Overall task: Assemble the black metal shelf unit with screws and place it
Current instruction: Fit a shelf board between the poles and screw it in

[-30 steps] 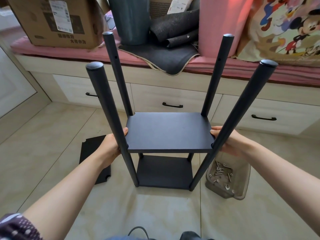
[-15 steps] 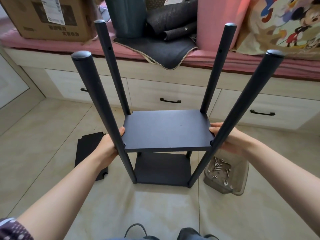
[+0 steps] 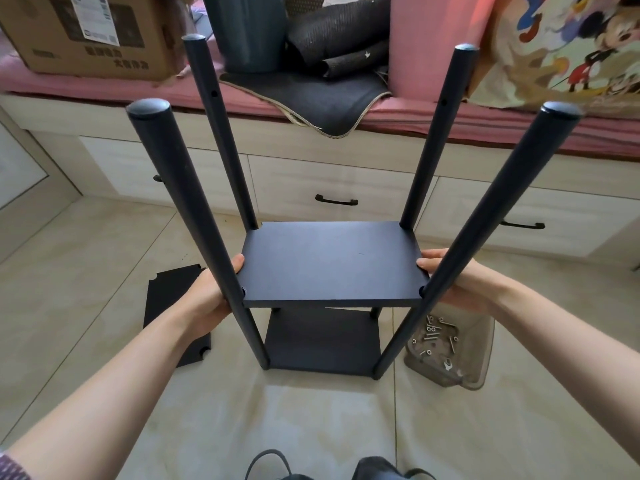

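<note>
Barely shifted, both hands grip the black two-tier shelf unit's upper panel.

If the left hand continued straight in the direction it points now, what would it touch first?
The left hand points inward, to the right, and already grips the edge of the middle shelf beside the front left pole. So the shelf edge blocks it at once.

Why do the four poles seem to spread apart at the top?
Head view: wide-angle distortion splays the poles outward; the light is soft and even, with a faint shadow on the floor before the shelf; the box at the edge looks slightly soft.
</note>
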`<control>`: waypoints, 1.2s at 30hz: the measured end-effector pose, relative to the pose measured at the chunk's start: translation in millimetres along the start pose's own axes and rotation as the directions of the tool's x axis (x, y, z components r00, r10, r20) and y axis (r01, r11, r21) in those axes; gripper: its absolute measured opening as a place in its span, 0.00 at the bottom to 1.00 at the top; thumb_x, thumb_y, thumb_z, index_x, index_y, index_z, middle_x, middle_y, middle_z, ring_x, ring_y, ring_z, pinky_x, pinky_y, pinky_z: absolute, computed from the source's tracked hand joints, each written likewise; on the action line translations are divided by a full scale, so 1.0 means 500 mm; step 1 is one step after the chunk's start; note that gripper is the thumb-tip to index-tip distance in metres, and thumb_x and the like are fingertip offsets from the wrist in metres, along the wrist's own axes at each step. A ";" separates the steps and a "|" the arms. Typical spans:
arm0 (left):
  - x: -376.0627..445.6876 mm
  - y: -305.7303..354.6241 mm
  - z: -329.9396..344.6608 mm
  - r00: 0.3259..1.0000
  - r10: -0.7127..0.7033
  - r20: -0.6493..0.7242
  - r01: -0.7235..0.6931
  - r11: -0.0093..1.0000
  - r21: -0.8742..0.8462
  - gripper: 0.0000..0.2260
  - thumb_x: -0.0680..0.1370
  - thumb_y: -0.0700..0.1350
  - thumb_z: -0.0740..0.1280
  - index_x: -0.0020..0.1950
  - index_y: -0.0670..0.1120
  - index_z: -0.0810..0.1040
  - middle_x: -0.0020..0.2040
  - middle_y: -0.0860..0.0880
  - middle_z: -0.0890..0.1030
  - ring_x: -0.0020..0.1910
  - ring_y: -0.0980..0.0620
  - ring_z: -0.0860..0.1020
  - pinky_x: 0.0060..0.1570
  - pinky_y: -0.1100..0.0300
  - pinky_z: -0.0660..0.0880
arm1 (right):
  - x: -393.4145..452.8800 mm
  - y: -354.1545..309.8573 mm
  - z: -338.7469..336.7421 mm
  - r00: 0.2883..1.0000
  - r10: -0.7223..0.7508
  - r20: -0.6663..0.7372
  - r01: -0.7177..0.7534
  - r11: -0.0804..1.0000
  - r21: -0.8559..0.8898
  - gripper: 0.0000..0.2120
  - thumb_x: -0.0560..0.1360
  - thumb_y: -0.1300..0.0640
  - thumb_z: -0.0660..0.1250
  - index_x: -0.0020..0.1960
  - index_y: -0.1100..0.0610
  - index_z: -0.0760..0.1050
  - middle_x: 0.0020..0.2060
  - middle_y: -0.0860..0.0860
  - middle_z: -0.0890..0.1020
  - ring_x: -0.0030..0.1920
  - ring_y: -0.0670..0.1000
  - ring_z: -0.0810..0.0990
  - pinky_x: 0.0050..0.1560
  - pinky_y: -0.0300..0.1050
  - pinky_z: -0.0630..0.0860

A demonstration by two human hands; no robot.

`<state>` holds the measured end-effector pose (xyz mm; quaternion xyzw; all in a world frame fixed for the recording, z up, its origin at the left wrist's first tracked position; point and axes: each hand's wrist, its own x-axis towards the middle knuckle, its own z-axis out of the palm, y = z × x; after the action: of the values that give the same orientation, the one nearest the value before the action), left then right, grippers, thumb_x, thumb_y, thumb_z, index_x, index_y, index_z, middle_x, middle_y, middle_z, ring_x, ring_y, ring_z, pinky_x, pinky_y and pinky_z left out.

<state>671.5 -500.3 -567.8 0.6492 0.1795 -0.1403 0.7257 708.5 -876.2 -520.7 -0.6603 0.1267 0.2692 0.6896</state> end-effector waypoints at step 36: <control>-0.154 -0.051 0.147 0.888 0.459 0.018 -0.424 0.804 0.418 0.31 0.78 0.43 0.72 0.78 0.54 0.62 0.78 0.58 0.61 0.78 0.58 0.60 0.72 0.60 0.62 | -0.059 0.146 0.190 0.987 -0.107 -0.117 0.152 0.857 0.492 0.18 0.77 0.72 0.58 0.37 0.64 0.83 0.35 0.56 0.84 0.35 0.52 0.84 0.38 0.45 0.81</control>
<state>597.0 -578.7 -549.5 0.8159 0.0204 0.0256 0.5773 627.6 -790.3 -557.6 -0.4775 0.1767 0.1516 0.8472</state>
